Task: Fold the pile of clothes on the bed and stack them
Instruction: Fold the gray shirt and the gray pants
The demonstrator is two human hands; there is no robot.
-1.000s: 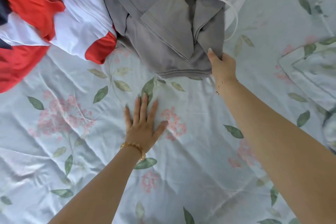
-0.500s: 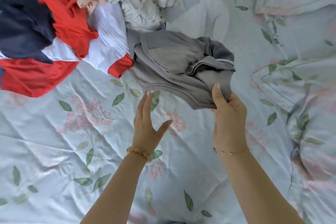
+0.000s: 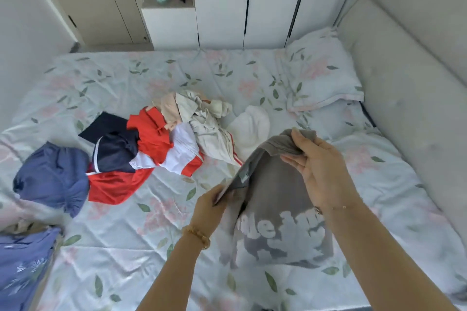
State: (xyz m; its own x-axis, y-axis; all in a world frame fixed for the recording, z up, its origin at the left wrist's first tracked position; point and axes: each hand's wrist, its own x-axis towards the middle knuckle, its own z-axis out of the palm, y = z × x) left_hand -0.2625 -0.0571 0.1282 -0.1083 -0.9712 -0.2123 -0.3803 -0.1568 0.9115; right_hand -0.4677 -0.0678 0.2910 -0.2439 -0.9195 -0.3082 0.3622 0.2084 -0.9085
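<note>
The task looks to be near its start. Both the left hand (image 3: 211, 201) and right hand (image 3: 319, 171) pinch a grey shirt (image 3: 275, 225) above the bed (image 3: 126, 247), while the pile (image 3: 161, 144) lies unfolded behind, no stack visible.

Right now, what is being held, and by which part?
A grey printed top, lifted above the bed: the right hand pinches its upper edge, the left hand grips the edge lower left.
</note>
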